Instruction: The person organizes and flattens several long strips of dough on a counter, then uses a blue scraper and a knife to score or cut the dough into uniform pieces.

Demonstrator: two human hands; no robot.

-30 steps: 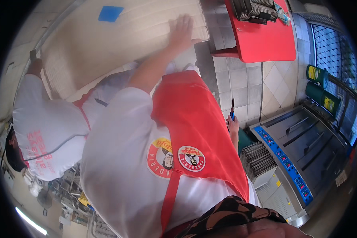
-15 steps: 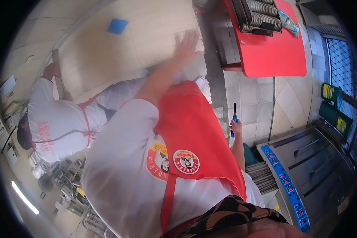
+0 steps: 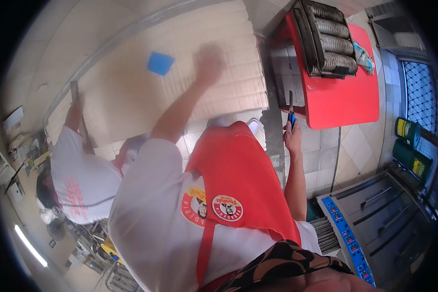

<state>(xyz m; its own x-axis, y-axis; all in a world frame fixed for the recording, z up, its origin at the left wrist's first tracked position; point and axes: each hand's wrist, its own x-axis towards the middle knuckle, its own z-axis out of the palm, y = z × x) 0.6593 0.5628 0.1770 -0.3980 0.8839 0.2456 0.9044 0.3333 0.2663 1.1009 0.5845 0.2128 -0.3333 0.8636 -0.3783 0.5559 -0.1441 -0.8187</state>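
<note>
My right hand (image 3: 292, 135) grips a blue utility knife (image 3: 291, 118) with its dark blade out, pointing away from me. It is beside the table's right edge, over the floor. My left hand (image 3: 209, 63) is smeared by motion above a wide table surface covered with pale, ridged rows (image 3: 228, 82) that look like long dough pieces; its fingers cannot be made out, nor whether it touches them. A flat blue square (image 3: 160, 63), perhaps a scraper, lies on the pale surface left of my left hand.
A co-worker (image 3: 90, 180) in a white shirt leans at the left, one hand by a long bar (image 3: 78, 104) at the table's end. A red table (image 3: 345, 100) at right bears dark ridged metal trays (image 3: 333, 41). Lower right stands a steel machine with a blue control panel (image 3: 348, 238).
My left hand has moved leftward from near the table's right corner, over the pale rows. My right hand, with the utility knife, has moved farther forward. The view has shifted too.
</note>
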